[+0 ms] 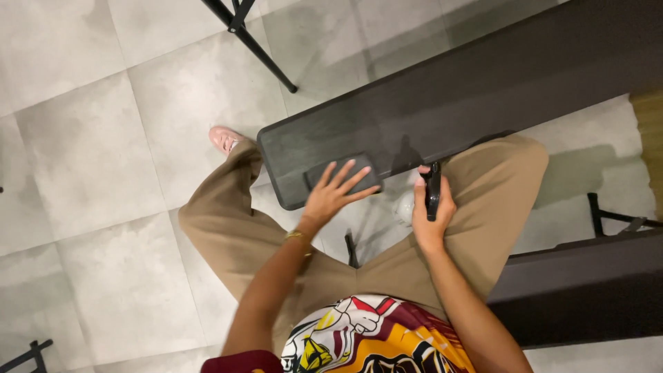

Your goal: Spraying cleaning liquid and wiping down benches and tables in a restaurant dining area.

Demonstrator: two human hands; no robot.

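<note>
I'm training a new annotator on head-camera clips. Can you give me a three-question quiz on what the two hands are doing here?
1. True or false: the left hand lies with spread fingers on a flat dark pad near the end of the dark table.
2. What does the right hand hold?
A. a white cup
B. a slim black device
C. a pair of scissors
3. Fill in: the gold bracelet sits on the ___ wrist.

Key
1. True.
2. B; what kind of device it is cannot be told.
3. Left.
</note>
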